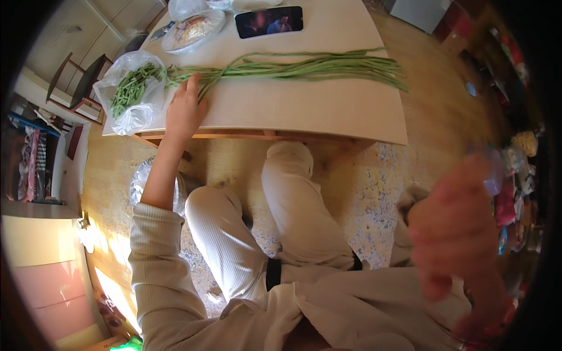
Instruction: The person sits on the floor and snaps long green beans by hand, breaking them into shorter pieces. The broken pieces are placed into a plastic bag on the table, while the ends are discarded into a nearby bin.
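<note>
A bundle of long green yardlong beans (290, 68) lies across the light wooden table (303, 109). At the bundle's left end rests my left hand (186, 109), its fingers at the beans; whether they grip any is not plain. Just left of that hand, a clear plastic bag (153, 98) lies spread, with short cut bean pieces (134, 87) on it. My right hand (456, 228) is raised at the right, close to the camera and blurred, away from the table; its fingers look bent, and whether it holds anything cannot be told.
A phone (269, 22) showing a video lies behind the beans. Left of it is a plastic-covered plate of food (193, 30). A wooden chair (85, 87) stands beyond the table's left side. Below the table, a plastic-lined bin (140, 180) stands by my left leg. Various goods (518, 184) crowd the far right.
</note>
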Available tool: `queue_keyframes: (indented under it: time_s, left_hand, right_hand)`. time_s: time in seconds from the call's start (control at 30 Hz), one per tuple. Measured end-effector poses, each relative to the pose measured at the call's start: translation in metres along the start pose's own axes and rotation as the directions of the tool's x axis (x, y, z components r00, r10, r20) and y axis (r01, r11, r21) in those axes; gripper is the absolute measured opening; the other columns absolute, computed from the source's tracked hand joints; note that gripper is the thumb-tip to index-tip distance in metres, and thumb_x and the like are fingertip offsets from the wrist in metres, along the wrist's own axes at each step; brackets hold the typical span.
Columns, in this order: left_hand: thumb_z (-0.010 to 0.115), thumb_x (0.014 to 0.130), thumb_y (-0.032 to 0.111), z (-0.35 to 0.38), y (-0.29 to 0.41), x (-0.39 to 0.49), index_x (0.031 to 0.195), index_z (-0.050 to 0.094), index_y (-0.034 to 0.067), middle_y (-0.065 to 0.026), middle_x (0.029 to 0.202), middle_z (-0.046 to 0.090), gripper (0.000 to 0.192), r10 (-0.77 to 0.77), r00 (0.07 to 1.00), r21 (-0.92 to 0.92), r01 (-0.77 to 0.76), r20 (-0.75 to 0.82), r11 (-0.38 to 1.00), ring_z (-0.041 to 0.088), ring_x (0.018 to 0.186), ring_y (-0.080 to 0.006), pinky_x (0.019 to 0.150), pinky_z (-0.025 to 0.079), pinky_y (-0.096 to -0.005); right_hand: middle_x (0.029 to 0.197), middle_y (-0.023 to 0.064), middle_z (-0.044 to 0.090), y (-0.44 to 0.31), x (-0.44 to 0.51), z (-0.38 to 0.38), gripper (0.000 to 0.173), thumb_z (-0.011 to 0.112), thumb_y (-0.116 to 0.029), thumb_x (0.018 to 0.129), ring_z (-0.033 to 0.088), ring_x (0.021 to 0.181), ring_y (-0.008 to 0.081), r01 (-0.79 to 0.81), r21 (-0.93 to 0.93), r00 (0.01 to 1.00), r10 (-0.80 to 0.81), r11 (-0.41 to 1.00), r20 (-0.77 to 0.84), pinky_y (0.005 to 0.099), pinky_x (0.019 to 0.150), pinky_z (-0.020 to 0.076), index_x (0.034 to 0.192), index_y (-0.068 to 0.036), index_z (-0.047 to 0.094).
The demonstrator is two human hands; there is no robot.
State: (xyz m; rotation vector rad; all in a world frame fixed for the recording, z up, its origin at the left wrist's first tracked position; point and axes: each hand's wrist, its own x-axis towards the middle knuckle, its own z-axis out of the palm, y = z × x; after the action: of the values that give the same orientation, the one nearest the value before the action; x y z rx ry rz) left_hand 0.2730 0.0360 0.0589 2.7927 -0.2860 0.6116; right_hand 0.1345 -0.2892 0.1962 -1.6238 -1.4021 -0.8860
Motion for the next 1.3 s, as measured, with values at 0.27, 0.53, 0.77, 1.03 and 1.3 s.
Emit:
queue_keyframes:
  time_s: [0.27, 0.53, 0.77, 1.03, 1.3]
  left_hand:
    - [0.060, 0.076, 0.011, -0.046, -0.038, 0.066, 0.101, 0.060, 0.010, -0.0112, 0.081, 0.063, 0.025, 0.066, 0.989, -0.143, -0.047, 0.131, 0.989, 0.060, 0.074, -0.0274, 0.067, 0.047, -0.0346]
    - [0.060, 0.072, 0.006, -0.012, -0.023, 0.069, 0.102, 0.060, 0.013, -0.0095, 0.100, 0.057, 0.030, 0.328, 0.945, -0.070, -0.328, -0.016, 0.942, 0.052, 0.098, -0.0284, 0.082, 0.042, -0.0370]
    - [0.066, 0.070, 0.006, 0.009, 0.052, 0.030, 0.099, 0.059, 0.007, -0.0097, 0.097, 0.057, 0.030, 0.474, 0.880, -0.197, -0.469, -0.024, 0.861, 0.052, 0.093, -0.0284, 0.083, 0.041, -0.0358]
    - [0.065, 0.069, 0.008, 0.021, 0.073, 0.035, 0.095, 0.060, 0.009, -0.0078, 0.090, 0.058, 0.026, 0.418, 0.899, -0.103, -0.431, -0.129, 0.896, 0.055, 0.084, -0.0274, 0.075, 0.042, -0.0358]
    - [0.062, 0.072, 0.006, 0.023, 0.084, 0.032, 0.097, 0.059, 0.007, -0.0092, 0.086, 0.057, 0.025, 0.436, 0.875, -0.082, -0.460, -0.209, 0.884, 0.055, 0.081, -0.0277, 0.073, 0.044, -0.0370]
  right_hand:
    - [0.066, 0.0073, 0.053, 0.026, -0.069, -0.008, 0.009, 0.051, 0.001, 0.076, 0.048, 0.058, 0.0160, -0.518, 0.122, 0.836, 0.531, 0.847, -0.140, 0.0290, 0.057, 0.0378, 0.084, 0.000, 0.056]
    - [0.072, 0.0085, 0.054, 0.058, -0.084, 0.011, 0.018, 0.051, 0.003, 0.078, 0.052, 0.067, 0.0161, -0.694, -0.058, 0.717, 0.696, 0.718, 0.031, 0.0265, 0.063, 0.0426, 0.096, 0.003, 0.055]
    - [0.080, 0.0080, 0.055, 0.078, -0.097, 0.021, 0.012, 0.051, -0.001, 0.082, 0.052, 0.073, 0.0166, -0.813, -0.113, 0.561, 0.820, 0.572, 0.113, 0.0253, 0.065, 0.0428, 0.093, -0.001, 0.055]
    - [0.080, 0.0067, 0.054, 0.079, -0.111, 0.026, 0.011, 0.052, -0.003, 0.082, 0.051, 0.068, 0.0144, -0.878, -0.069, 0.465, 0.878, 0.474, 0.112, 0.0242, 0.059, 0.0419, 0.093, -0.001, 0.056]
    - [0.082, 0.0090, 0.055, 0.127, -0.128, 0.015, 0.019, 0.050, -0.007, 0.082, 0.052, 0.068, 0.0217, -0.729, -0.486, 0.580, 0.813, 0.483, -0.062, 0.0307, 0.063, 0.0432, 0.099, -0.007, 0.056]
